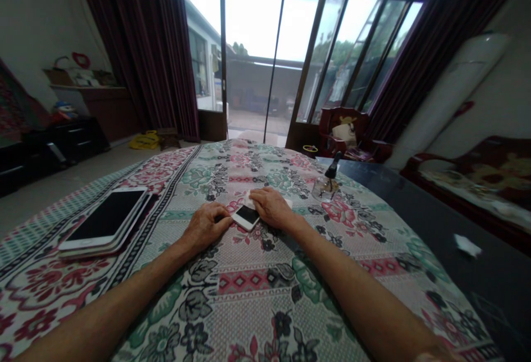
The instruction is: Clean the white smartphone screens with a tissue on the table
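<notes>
Head view: backlit room, one daylight source.
I log: tall windows (269,47) blown to white at the top; curtains (136,47) and side walls sunk in dim shade; desk (265,307) evenly lit, shadows faint; slight softness throughout; wide-angle stretch, heaviest toward the edges, lines leaning at right.

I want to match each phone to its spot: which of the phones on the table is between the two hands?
The small white phone, screen up, with the left fingers at its edge; the others are stacked further left.
</notes>
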Tool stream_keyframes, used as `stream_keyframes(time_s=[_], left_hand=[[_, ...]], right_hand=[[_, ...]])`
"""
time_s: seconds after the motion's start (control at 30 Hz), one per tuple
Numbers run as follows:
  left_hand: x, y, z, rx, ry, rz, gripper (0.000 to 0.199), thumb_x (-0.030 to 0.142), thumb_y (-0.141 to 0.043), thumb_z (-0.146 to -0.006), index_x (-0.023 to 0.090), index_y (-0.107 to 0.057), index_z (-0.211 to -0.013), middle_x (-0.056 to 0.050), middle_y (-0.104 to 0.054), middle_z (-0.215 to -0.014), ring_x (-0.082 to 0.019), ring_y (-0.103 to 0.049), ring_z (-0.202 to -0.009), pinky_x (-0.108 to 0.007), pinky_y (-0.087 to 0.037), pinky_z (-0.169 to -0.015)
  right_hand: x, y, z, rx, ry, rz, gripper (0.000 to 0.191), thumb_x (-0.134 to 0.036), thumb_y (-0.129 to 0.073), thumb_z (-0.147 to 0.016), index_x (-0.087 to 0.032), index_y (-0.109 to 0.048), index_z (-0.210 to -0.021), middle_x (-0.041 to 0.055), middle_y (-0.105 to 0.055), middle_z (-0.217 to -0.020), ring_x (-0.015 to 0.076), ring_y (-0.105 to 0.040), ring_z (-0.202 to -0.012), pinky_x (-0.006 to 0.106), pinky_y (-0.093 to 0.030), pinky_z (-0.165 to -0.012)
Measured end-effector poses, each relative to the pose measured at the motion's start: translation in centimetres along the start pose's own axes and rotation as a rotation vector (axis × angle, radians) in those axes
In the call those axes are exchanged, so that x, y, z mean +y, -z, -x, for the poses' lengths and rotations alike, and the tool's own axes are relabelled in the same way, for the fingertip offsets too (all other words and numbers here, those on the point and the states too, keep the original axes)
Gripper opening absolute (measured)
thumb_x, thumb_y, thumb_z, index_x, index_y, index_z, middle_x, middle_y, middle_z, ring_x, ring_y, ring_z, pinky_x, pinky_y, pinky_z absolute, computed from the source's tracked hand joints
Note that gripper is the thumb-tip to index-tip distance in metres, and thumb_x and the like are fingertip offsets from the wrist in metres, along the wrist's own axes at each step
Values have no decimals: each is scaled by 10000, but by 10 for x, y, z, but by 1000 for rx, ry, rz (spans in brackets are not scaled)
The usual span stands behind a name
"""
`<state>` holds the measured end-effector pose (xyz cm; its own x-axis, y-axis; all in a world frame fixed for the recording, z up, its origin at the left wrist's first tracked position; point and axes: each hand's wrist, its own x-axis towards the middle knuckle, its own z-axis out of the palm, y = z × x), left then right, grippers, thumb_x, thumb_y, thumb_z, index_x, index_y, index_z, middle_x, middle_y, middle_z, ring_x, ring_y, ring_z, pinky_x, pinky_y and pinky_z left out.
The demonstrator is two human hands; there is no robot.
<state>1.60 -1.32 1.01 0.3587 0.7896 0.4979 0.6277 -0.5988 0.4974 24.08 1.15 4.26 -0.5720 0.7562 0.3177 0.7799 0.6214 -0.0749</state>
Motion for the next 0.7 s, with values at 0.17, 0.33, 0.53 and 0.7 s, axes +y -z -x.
stream_keyframes(time_s=[0.17,0.33,0.53,0.7], left_hand=[[0,0,0,0,16,-37,141,303,-607,-829,204,-706,-814,-46,-712,-871,-209,-634,-839,-376,-488,-817],[1,1,0,-4,9,-65,180,308,-595,-838,216,-732,-910,-56,-719,-912,-216,-638,-869,-381,-491,-828],[11,1,5,-25,-67,-122,218,371,-643,-797,189,-716,-892,-83,-695,-971,-243,-607,-936,-387,-483,-861],[31,-5,14,-43,-30,-256,559,584,-711,-695,148,-652,-1040,-130,-649,-1089,-309,-561,-1039,-468,-455,-943]], right_hand=[[19,1,3,15,-76,-12,236,-120,-415,-942,-175,-642,-909,69,-661,-966,168,-564,-919,276,-374,-862],[19,2,4,11,-108,-28,221,-110,-432,-911,-164,-630,-831,74,-654,-906,168,-585,-906,260,-397,-834],[-4,11,13,-15,-174,70,194,-143,-476,-880,-154,-650,-796,126,-660,-964,212,-569,-911,326,-408,-869],[-33,22,21,-63,-218,125,161,-175,-499,-877,-136,-655,-863,153,-624,-988,242,-543,-926,359,-429,-827]])
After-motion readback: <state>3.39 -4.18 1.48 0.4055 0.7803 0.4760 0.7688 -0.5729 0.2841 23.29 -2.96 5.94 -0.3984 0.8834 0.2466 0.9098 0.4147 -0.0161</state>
